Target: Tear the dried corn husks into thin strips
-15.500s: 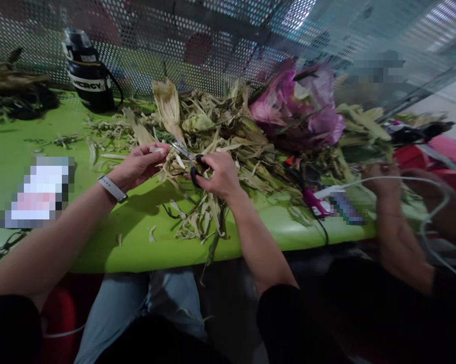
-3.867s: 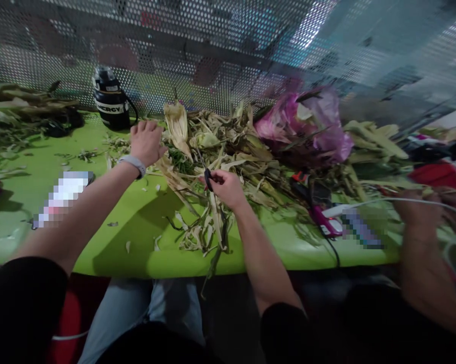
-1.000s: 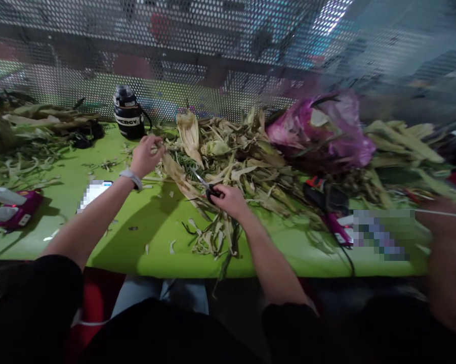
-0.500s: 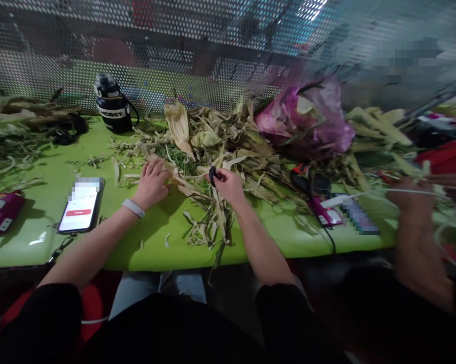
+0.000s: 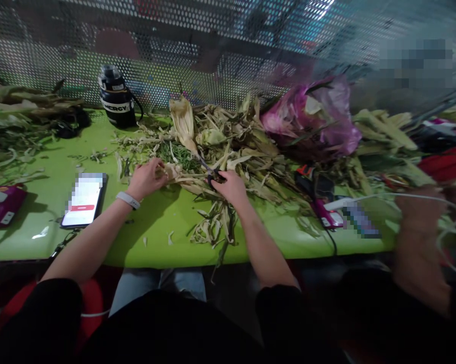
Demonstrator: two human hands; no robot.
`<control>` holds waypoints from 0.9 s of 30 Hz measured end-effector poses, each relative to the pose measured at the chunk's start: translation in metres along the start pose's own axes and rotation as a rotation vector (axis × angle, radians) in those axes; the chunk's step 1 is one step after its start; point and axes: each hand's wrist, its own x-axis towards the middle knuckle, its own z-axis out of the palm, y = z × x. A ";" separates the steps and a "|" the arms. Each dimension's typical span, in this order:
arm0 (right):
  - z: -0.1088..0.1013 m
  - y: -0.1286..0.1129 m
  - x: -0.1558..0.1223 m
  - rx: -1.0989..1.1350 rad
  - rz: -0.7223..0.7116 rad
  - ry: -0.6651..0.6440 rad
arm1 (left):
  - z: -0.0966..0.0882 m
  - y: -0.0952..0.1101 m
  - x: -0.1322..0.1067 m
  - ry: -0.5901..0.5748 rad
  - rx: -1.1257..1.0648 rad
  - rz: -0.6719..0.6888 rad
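Observation:
In my right hand (image 5: 231, 188) is a pair of dark-handled scissors (image 5: 207, 167), the fingers in the handle loops and the blades slanting up and left. My left hand (image 5: 146, 179), a pale band on its wrist, curves with thumb and fingers apart at the left end of a pale dry corn husk (image 5: 172, 173). Whether its fingertips touch the husk is hard to see. Behind the scissors, thin green strands (image 5: 180, 155) lie among the heaped dry husks (image 5: 246, 136). A bundled husk (image 5: 182, 124) leans on that heap. Cut husk strips (image 5: 212, 227) lie by my right wrist.
A dark bottle (image 5: 117, 101) stands at the back left, a phone (image 5: 84, 199) left of my arm. Pink plastic bag (image 5: 315, 121), orange-black tool (image 5: 307, 179), purple device (image 5: 328, 215) and second phone (image 5: 362, 217) lie rightward. Another person's arm (image 5: 421, 242) reaches in at right.
My left hand has shifted slightly left, and its fingers, earlier laid over the husk, now curve apart at its end. The scissors have tilted, their blades now pointing more to the left.

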 end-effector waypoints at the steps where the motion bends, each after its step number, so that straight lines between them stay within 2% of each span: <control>1: 0.000 -0.001 -0.001 -0.048 0.009 -0.015 | -0.001 -0.004 0.002 0.000 -0.084 -0.016; 3: -0.001 -0.005 -0.004 -0.134 0.022 -0.054 | -0.004 -0.011 0.004 -0.032 -0.253 -0.047; 5: -0.002 -0.008 -0.006 -0.191 0.038 -0.100 | -0.009 -0.016 0.006 -0.120 -0.371 -0.087; 8: -0.007 -0.011 -0.006 -0.228 0.063 -0.125 | -0.015 -0.018 0.008 -0.308 -0.466 -0.210; 10: -0.011 -0.009 -0.005 -0.214 0.054 -0.119 | -0.016 -0.016 0.008 -0.342 -0.528 -0.284; 13: -0.016 -0.004 -0.003 -0.191 0.053 -0.063 | -0.016 -0.015 0.008 -0.322 -0.588 -0.309; 15: -0.018 -0.003 -0.002 -0.237 0.089 -0.004 | -0.015 -0.015 0.009 -0.304 -0.560 -0.284; 17: -0.018 -0.004 -0.001 -0.324 0.129 0.002 | -0.016 -0.016 0.009 -0.261 -0.504 -0.252; 21: -0.019 -0.008 0.002 -0.426 0.180 -0.118 | -0.019 -0.016 0.008 -0.170 -0.442 -0.190; 25: -0.033 -0.008 0.002 -0.258 0.112 -0.278 | -0.018 -0.013 0.008 -0.173 -0.398 -0.141; 27: -0.044 -0.013 -0.001 -0.204 0.062 -0.248 | -0.016 -0.011 0.008 -0.185 -0.361 -0.120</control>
